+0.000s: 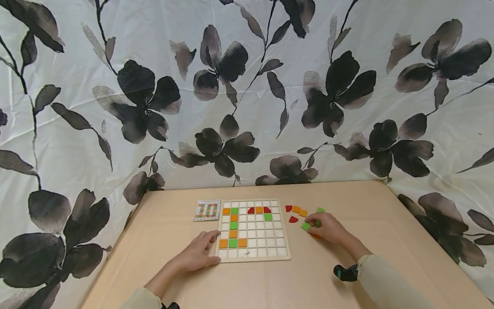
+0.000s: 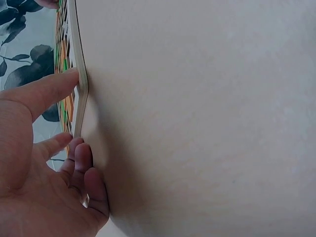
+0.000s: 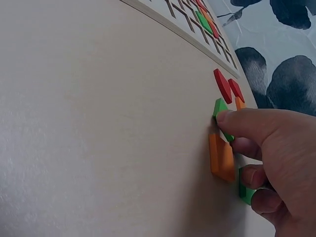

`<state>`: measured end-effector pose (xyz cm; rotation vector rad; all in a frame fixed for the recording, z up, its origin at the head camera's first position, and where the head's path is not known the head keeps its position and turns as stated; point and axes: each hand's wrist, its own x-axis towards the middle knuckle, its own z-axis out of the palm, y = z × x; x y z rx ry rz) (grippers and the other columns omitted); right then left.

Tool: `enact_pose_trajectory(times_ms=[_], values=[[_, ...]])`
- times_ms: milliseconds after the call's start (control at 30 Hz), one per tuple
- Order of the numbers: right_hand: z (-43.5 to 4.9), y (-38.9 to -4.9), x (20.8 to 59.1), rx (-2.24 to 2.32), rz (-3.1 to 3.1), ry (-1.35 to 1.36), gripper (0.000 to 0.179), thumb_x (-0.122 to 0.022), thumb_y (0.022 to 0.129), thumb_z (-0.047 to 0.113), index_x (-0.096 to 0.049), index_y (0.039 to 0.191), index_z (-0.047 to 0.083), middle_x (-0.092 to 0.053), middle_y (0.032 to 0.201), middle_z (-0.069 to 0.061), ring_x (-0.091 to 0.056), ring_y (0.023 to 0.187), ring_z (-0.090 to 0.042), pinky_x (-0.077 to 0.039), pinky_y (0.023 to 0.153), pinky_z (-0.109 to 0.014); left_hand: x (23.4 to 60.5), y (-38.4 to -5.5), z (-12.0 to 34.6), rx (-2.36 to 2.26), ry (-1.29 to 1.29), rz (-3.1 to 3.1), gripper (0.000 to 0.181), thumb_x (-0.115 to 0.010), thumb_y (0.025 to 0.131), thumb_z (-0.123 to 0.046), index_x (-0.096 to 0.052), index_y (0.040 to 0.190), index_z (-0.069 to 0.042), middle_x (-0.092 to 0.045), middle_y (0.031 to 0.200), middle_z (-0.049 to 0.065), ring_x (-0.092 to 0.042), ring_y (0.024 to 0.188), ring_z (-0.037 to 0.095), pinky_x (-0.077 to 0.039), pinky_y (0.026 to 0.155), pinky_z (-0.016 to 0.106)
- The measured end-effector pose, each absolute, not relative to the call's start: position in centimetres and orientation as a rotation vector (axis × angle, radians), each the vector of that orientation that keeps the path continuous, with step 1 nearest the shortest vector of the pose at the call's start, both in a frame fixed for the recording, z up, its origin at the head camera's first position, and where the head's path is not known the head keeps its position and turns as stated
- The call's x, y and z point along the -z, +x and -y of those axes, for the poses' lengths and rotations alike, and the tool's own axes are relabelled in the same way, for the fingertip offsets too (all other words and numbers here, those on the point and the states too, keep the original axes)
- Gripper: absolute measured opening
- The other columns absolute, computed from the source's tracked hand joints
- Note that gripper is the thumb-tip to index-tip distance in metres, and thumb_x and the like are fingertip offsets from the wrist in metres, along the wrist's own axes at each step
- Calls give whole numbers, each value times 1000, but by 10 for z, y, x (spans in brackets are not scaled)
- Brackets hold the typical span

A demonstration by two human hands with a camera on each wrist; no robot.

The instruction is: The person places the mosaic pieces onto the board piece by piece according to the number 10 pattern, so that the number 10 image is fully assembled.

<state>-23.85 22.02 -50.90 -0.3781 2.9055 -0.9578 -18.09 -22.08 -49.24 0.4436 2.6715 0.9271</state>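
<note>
A white square-grid board (image 1: 266,243) lies on the table, with orange, green and red tiles in some cells. My left hand (image 1: 198,253) rests at its left edge, thumb at the near corner and fingers spread along the side. In the left wrist view, the thumb and index fingertips of this hand (image 2: 29,148) touch the board's rim (image 2: 81,84). Right of the board, my right hand (image 1: 327,227) pinches a green tile (image 1: 305,226) between thumb and index finger. The right wrist view shows this green tile (image 3: 220,106) tilted, close to the tabletop.
Near the right hand lie two red rounded tiles (image 1: 293,219), orange tiles (image 1: 303,213) and another green tile (image 1: 320,210). A small printed pattern card (image 1: 207,210) sits left of the board. Behind the table (image 1: 347,195) hangs a flowered cloth (image 1: 278,107).
</note>
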Motion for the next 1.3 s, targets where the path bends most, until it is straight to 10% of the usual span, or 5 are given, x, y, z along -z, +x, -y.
enact_pose_trajectory(times_ms=[1300], values=[[-185,-244,509,954,-2953,-437,26,-76,76,12,-72,101,11,-61,91,2,-50,81,-15,-46,71,-28,491,-180,219,-923,447,-2680,79,-77,80,-34,-39,146,-13,-46,118,4,-43,100,18,-38,87,39]])
